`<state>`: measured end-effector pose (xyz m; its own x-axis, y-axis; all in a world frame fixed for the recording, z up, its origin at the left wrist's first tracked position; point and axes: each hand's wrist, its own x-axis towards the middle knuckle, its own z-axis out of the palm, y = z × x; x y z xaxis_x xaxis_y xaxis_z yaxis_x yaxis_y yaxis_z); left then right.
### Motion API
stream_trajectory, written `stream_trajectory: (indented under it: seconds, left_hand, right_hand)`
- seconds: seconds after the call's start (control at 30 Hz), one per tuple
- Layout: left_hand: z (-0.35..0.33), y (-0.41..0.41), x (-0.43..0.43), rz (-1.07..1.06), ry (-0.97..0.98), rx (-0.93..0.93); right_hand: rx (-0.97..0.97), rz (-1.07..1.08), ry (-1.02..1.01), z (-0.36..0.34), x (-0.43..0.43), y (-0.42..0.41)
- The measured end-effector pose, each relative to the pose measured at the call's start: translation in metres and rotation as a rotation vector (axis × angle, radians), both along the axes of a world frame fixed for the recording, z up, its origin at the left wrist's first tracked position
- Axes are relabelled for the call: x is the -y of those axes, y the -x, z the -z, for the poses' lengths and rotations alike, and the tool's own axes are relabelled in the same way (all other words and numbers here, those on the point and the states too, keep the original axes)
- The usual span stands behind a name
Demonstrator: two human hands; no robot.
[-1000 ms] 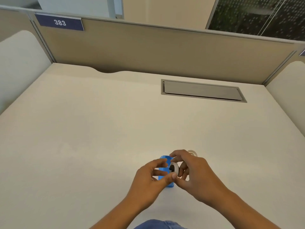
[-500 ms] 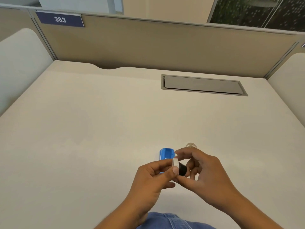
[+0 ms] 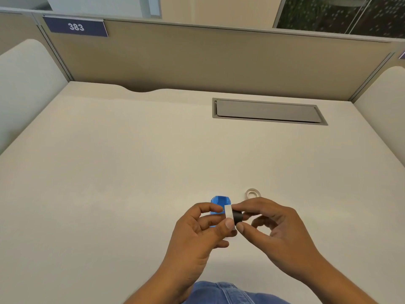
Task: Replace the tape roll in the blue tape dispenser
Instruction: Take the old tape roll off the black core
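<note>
Lower centre of frame: both hands meeting above the pale table (image 3: 109, 172). Left hand (image 3: 197, 235) pinching a white tape roll (image 3: 228, 211) between thumb and forefinger, roll seen edge-on. Right hand (image 3: 278, 231) closed by thumb and forefinger on a black core (image 3: 237, 216) standing out of the roll's right side; other fingers curled loosely. Fingertips of the two hands nearly touching at the roll.

Blue tape dispenser (image 3: 219, 204) just behind and left of the roll, partly hidden by the left fingers; resting on the table or held up by the left hand, cannot tell which.

Second, clear tape ring (image 3: 252, 193) lying on the table just above the right hand, a little right of the dispenser, apart from it.

Upper right of centre: grey cable hatch (image 3: 268, 111) set flush in the table. Partition (image 3: 219, 58) along the far edge, number plate "383" (image 3: 75, 26) at upper left. Blue denim (image 3: 228, 292) at bottom edge between the forearms.
</note>
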<state>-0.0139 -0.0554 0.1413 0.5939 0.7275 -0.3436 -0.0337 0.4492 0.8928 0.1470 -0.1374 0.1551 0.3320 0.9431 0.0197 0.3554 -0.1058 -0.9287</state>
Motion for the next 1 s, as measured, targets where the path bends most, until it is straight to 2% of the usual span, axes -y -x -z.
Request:
stream_trajectory:
  seconds: [0.2, 1.0]
  left_hand:
    - [-0.001, 0.001, -0.003, 0.011, -0.065, -0.041]
    - [0.002, -0.002, -0.011, 0.023, -0.143, -0.095]
  right_hand:
    - [-0.157, 0.054, -0.002, -0.001, -0.001, 0.002]
    - [-0.18, 0.028, 0.027, -0.003, -0.006, 0.001]
